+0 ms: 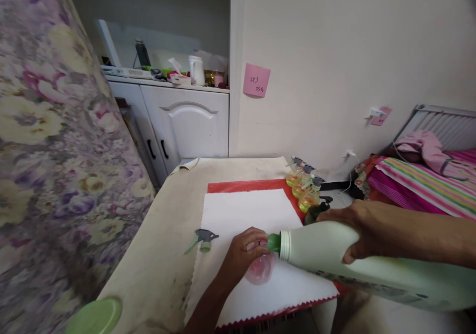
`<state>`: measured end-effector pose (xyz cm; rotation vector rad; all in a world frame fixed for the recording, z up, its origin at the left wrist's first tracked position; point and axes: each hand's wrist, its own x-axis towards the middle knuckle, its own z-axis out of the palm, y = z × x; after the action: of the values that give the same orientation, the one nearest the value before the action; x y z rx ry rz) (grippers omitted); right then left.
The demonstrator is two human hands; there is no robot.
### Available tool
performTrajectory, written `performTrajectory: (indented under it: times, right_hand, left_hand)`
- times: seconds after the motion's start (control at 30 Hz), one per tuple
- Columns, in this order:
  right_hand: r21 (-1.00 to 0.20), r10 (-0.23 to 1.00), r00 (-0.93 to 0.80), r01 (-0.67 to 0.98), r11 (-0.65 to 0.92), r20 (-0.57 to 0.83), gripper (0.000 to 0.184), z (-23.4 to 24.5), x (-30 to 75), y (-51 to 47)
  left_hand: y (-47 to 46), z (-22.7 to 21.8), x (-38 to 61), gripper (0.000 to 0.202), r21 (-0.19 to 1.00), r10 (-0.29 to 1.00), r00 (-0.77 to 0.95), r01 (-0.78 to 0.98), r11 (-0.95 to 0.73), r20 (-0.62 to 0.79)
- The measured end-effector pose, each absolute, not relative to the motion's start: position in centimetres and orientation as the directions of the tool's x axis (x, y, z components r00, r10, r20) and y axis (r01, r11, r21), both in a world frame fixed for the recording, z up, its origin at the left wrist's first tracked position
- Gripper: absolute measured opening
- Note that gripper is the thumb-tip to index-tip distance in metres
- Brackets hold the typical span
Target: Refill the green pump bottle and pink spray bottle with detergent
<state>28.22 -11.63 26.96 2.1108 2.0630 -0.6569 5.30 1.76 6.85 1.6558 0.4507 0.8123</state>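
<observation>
My right hand (355, 230) grips a large pale green jug (320, 244) tipped on its side, its green spout (274, 242) pointing left. Right under the spout, my left hand (243, 249) has its fingers closed around the neck of a small clear pinkish bottle (260, 269) on a white sheet (241, 210). Whether liquid is flowing I cannot make out. To the left lies a detached spray trigger head (204, 239) with a green collar, at the sheet's edge. A round green lid (94, 316) shows at the lower left.
Several spray bottles with yellow liquid (308, 200) stand at the table's right edge, beside a dark bottle (314, 214). A floral curtain (67, 150) hangs at left; a white cabinet (189, 120) is behind. A bed (427, 180) stands at right.
</observation>
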Motion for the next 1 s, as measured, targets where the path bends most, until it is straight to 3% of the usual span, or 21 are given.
performTrajectory:
  times: [0.73,1.0]
  right_hand:
    - [-0.142,0.905,0.050,0.982,-0.121,-0.423,0.046,28.2,26.7,-11.3]
    - [-0.204,0.911,0.007,0.974,-0.100,-0.413,0.045,27.9,27.2,-11.4]
  left_hand:
    - [1.6,7.0,5.2,0.015,0.962,0.683,0.681,-0.132,-0.240,0.264]
    - [1.6,6.8,5.3,0.015,0.960,0.685,0.676,-0.139,-0.242,0.271]
